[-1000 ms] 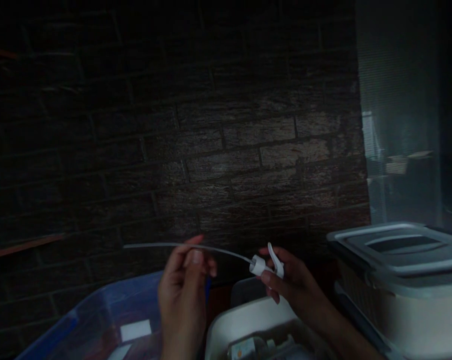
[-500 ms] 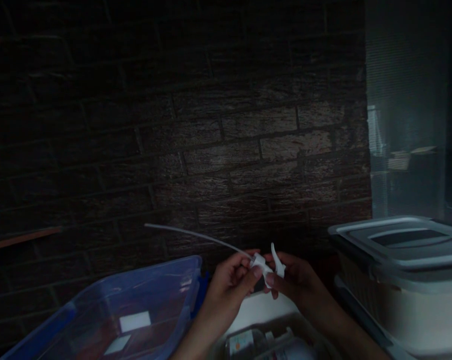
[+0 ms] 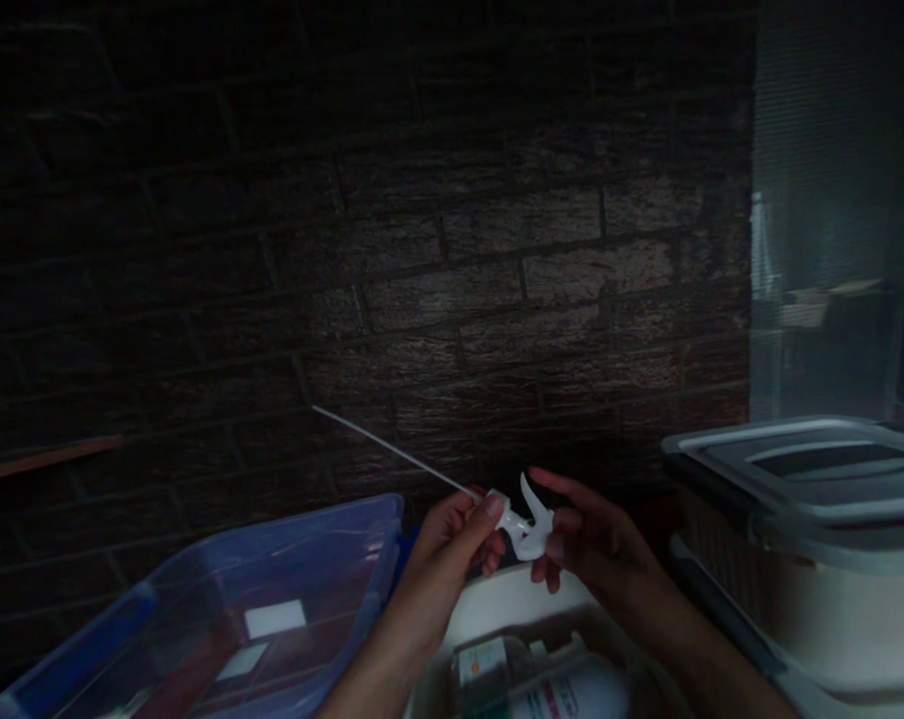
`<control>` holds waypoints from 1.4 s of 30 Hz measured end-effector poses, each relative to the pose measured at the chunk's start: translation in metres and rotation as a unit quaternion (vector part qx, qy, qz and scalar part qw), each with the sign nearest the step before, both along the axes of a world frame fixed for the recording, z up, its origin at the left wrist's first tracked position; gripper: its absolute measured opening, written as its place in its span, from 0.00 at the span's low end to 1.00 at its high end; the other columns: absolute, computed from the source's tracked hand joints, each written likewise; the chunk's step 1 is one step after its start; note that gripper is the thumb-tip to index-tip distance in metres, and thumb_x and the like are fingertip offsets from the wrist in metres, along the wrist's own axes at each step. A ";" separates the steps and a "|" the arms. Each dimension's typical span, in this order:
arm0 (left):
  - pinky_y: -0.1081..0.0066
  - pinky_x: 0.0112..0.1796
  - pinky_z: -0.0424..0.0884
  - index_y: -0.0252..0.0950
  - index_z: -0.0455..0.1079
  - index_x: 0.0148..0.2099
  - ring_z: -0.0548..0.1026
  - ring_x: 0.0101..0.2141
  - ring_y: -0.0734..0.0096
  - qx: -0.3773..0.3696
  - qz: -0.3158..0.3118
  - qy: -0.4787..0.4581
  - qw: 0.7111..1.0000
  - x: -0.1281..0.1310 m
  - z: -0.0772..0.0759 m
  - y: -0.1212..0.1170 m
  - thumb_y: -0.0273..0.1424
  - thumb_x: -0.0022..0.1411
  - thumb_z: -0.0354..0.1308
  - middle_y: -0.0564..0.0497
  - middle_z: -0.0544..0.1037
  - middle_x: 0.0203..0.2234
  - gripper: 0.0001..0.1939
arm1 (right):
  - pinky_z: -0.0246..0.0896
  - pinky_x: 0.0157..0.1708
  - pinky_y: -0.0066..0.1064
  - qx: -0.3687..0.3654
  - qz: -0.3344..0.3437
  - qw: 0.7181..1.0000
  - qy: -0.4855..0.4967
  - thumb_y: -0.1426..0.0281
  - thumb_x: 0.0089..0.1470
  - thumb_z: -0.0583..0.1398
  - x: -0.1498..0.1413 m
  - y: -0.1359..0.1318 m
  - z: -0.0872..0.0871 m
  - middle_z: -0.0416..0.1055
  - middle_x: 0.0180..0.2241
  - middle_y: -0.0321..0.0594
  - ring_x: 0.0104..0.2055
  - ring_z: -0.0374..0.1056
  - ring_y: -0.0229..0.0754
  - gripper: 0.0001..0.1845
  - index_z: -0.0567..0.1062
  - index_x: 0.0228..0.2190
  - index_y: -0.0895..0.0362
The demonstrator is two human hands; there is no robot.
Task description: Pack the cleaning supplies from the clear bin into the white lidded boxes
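Observation:
A white trigger spray head (image 3: 530, 534) with a long thin dip tube (image 3: 392, 447) is held up over a white bin. My left hand (image 3: 455, 544) is closed around its collar end, the thumb lying on top. The tube points up and to the left from there. At the other end, my right hand (image 3: 582, 534) pinches the head with thumb and fingers, its index finger raised apart behind the curved trigger. Below the hands, a clear bottle with a label (image 3: 485, 664) and a white bottle (image 3: 571, 689) lie in the white bin (image 3: 507, 604).
To the left is a clear blue-tinted plastic box (image 3: 324, 559) with white labels. Pale storage bins with grey lids (image 3: 818, 509) are stacked at the right. A dark brick wall (image 3: 437, 270) rises behind, beside a translucent panel (image 3: 826, 220).
The spray head has turned, so its tube slopes more steeply and more of the trigger shows. My right index finger has lifted away from the trigger.

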State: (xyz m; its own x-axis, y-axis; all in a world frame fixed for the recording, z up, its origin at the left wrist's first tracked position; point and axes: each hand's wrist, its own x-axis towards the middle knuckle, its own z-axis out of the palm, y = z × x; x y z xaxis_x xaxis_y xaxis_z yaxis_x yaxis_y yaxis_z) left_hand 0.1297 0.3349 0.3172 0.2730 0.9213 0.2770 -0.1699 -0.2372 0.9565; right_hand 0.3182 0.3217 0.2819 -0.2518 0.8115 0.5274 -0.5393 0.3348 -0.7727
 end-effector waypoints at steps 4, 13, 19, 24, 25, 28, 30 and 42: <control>0.76 0.26 0.61 0.35 0.69 0.34 0.66 0.22 0.78 -0.010 0.009 0.011 1.000 0.000 -0.001 -0.001 0.46 0.62 0.64 0.54 0.72 0.21 0.19 | 0.63 0.27 0.32 -0.001 -0.006 1.000 0.003 0.67 0.54 0.69 0.001 -0.001 0.001 0.75 0.30 0.37 0.29 0.73 0.42 0.35 0.67 0.61 0.50; 0.76 0.25 0.60 0.35 0.66 0.32 0.65 0.20 0.79 -0.023 0.011 0.030 0.999 0.000 -0.004 0.002 0.51 0.60 0.64 0.55 0.71 0.18 0.23 | 0.63 0.27 0.31 0.032 0.004 0.999 -0.033 0.65 0.55 0.69 0.001 0.008 -0.008 0.77 0.35 0.40 0.29 0.72 0.39 0.24 0.75 0.53 0.51; 0.77 0.25 0.60 0.35 0.68 0.38 0.66 0.22 0.80 -0.021 0.003 -0.002 1.000 0.002 -0.004 -0.002 0.45 0.62 0.65 0.56 0.72 0.22 0.18 | 0.62 0.27 0.29 0.016 -0.019 0.999 -0.038 0.66 0.54 0.70 0.001 0.004 -0.001 0.75 0.32 0.37 0.27 0.69 0.37 0.30 0.72 0.58 0.50; 0.78 0.25 0.60 0.33 0.71 0.43 0.64 0.23 0.80 -0.006 -0.026 -0.005 1.000 0.003 -0.002 -0.002 0.41 0.66 0.62 0.55 0.71 0.24 0.15 | 0.61 0.25 0.27 -0.003 -0.034 0.998 -0.046 0.66 0.53 0.70 -0.001 0.001 0.003 0.75 0.32 0.36 0.27 0.69 0.37 0.37 0.67 0.62 0.50; 0.78 0.25 0.60 0.33 0.71 0.44 0.64 0.23 0.80 -0.003 -0.029 -0.005 1.000 0.003 -0.002 -0.002 0.40 0.66 0.61 0.54 0.71 0.25 0.14 | 0.61 0.25 0.27 -0.001 -0.035 0.998 -0.049 0.65 0.54 0.70 -0.001 0.001 0.002 0.75 0.31 0.36 0.27 0.69 0.37 0.36 0.68 0.61 0.51; 0.78 0.25 0.60 0.33 0.73 0.46 0.64 0.24 0.80 0.004 -0.041 -0.007 0.999 0.004 -0.001 -0.002 0.38 0.67 0.61 0.54 0.71 0.26 0.13 | 0.61 0.25 0.27 0.008 -0.039 0.998 -0.058 0.63 0.55 0.69 -0.002 0.002 0.002 0.75 0.30 0.36 0.26 0.69 0.36 0.30 0.72 0.57 0.53; 0.78 0.26 0.60 0.33 0.73 0.48 0.64 0.24 0.80 0.004 -0.051 -0.010 0.999 0.004 0.000 -0.002 0.37 0.68 0.60 0.53 0.71 0.27 0.13 | 0.61 0.24 0.27 0.013 -0.043 0.997 -0.070 0.62 0.55 0.69 -0.002 0.002 0.002 0.75 0.29 0.37 0.25 0.68 0.36 0.28 0.74 0.56 0.54; 0.76 0.25 0.63 0.33 0.73 0.50 0.67 0.25 0.76 -0.017 -0.064 -0.052 0.996 0.003 -0.001 -0.002 0.33 0.66 0.59 0.51 0.72 0.28 0.12 | 0.59 0.25 0.24 0.015 -0.048 0.994 -0.092 0.64 0.54 0.70 -0.001 0.000 0.002 0.76 0.26 0.37 0.26 0.66 0.34 0.19 0.81 0.47 0.55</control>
State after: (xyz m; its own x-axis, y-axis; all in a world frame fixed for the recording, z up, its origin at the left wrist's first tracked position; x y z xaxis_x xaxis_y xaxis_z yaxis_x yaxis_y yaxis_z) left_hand 0.1327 0.3333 0.3164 0.3601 0.8902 0.2791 -0.2962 -0.1746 0.9390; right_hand 0.3169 0.3216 0.2842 -0.2678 0.8216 0.5032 -0.3541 0.4017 -0.8445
